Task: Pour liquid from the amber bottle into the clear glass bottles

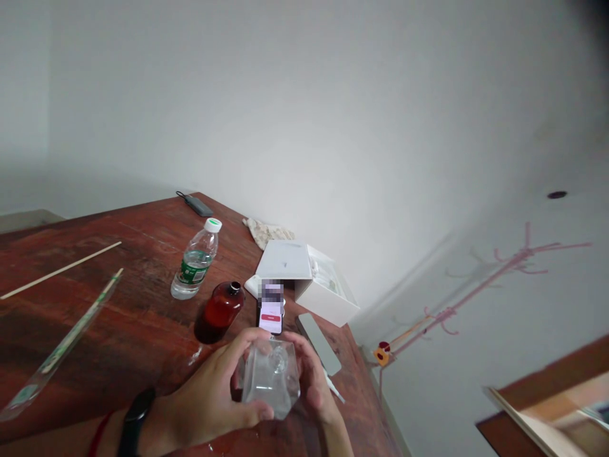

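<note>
Between my two hands is a clear, boxy plastic container (270,384), tilted above the near part of the table, with a round shape showing through its upper side. My left hand (214,387) grips it from the left, thumb along the lower edge and fingers over the top. On the other side, my right hand (311,374) curls its fingers against the right wall. Just beyond them lies a phone (271,317) with a lit screen. An uncapped amber bottle (221,311) with dark red-brown tint stands to the left of the phone.
On the wooden table (143,330) stands a capped water bottle (195,263). A bare wooden stick (61,270) and wrapped chopsticks (66,346) lie left. Behind are a white box (285,257), a cloth (266,231) and a power bank (196,204). A grey slab (320,343) lies right.
</note>
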